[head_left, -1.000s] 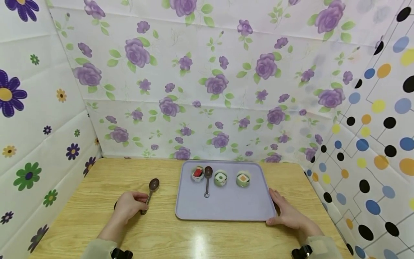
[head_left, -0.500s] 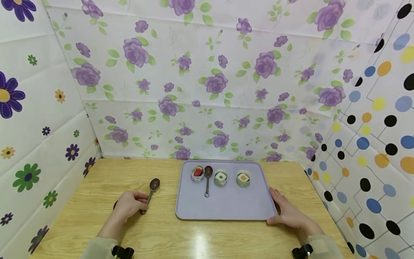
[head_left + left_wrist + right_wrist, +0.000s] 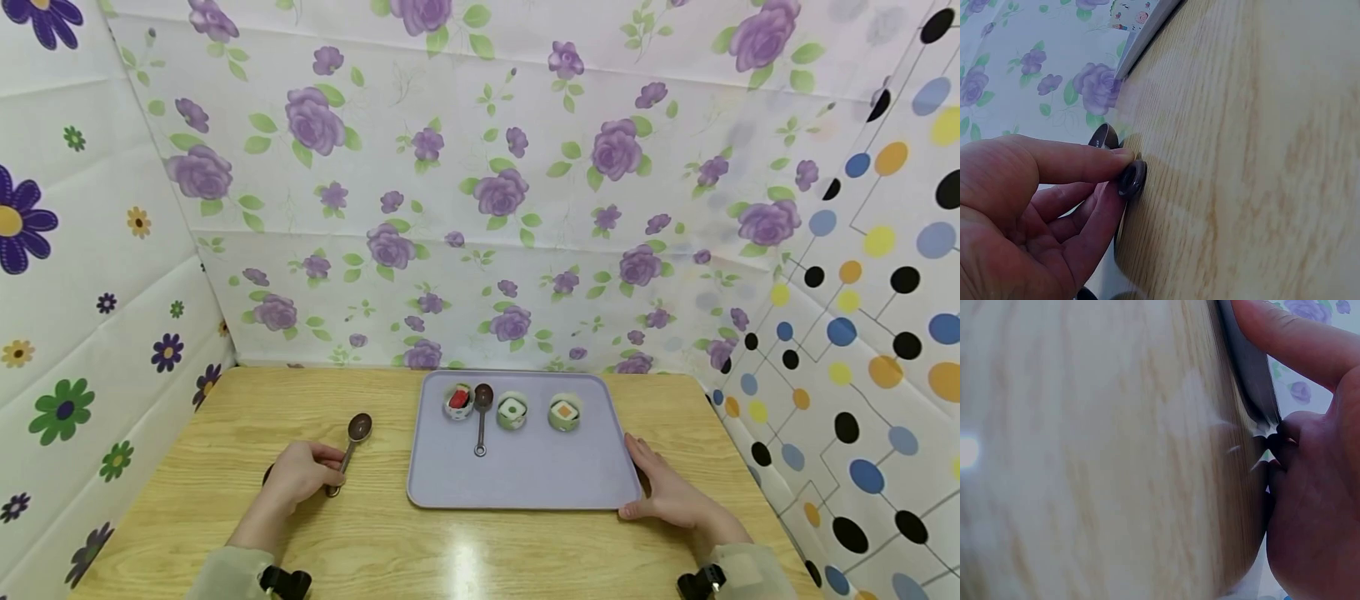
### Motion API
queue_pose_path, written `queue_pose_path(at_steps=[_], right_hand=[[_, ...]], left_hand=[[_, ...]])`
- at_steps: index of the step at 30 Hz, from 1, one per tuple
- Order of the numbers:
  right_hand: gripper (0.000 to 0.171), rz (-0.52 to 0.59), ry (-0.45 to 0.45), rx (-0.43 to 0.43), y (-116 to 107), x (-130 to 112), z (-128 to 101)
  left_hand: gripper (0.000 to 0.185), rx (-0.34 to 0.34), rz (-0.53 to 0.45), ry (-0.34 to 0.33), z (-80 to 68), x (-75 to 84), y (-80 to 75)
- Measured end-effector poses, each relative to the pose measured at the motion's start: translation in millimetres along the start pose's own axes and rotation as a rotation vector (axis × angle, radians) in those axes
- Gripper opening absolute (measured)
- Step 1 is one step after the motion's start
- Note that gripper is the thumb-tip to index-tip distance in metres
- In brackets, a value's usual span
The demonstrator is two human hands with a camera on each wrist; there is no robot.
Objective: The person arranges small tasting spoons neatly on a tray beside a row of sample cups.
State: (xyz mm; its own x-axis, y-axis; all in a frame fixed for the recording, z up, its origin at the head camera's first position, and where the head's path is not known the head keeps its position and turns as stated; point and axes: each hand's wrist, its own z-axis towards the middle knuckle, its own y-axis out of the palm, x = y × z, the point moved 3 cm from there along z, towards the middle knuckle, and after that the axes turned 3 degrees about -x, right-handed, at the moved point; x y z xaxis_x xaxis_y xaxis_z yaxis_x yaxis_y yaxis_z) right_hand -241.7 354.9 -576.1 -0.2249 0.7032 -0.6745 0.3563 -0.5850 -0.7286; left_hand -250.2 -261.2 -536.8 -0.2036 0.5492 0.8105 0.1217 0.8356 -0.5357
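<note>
A brown measuring spoon [image 3: 352, 442] lies on the wooden table [image 3: 225, 417], left of the tray. My left hand [image 3: 298, 475] pinches the near end of its handle [image 3: 1132, 178] between thumb and fingers; the spoon's bowl [image 3: 1105, 135] points away from me. A lavender tray [image 3: 525, 475] holds a second brown spoon [image 3: 481, 417] and three small round sushi pieces: a red-topped one [image 3: 458, 402], a white-centred one [image 3: 512, 411] and an orange-centred one [image 3: 563, 413]. My right hand [image 3: 663, 493] rests with straight fingers against the tray's right front edge [image 3: 1250, 387], one finger [image 3: 1297, 340] lying along it.
Flowered sheets wall the table at the back and left, and a dotted sheet stands on the right. The tray sits close to the back wall. Bare wood stretches between my hands along the front edge [image 3: 450, 567].
</note>
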Motion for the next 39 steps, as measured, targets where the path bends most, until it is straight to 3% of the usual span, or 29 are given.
queue_pose_path(at_steps=[15,39], right_hand=[[0.130,-0.004,-0.033,0.004,-2,-6,-3],[0.130,0.000,-0.039,0.003,-1,-9,-1]], left_hand=[[0.030,-0.036,-0.009,0.012,-1.6,0.6,1.7],[0.029,0.011,-0.080,0.030,-11.8,-2.0,3.3]])
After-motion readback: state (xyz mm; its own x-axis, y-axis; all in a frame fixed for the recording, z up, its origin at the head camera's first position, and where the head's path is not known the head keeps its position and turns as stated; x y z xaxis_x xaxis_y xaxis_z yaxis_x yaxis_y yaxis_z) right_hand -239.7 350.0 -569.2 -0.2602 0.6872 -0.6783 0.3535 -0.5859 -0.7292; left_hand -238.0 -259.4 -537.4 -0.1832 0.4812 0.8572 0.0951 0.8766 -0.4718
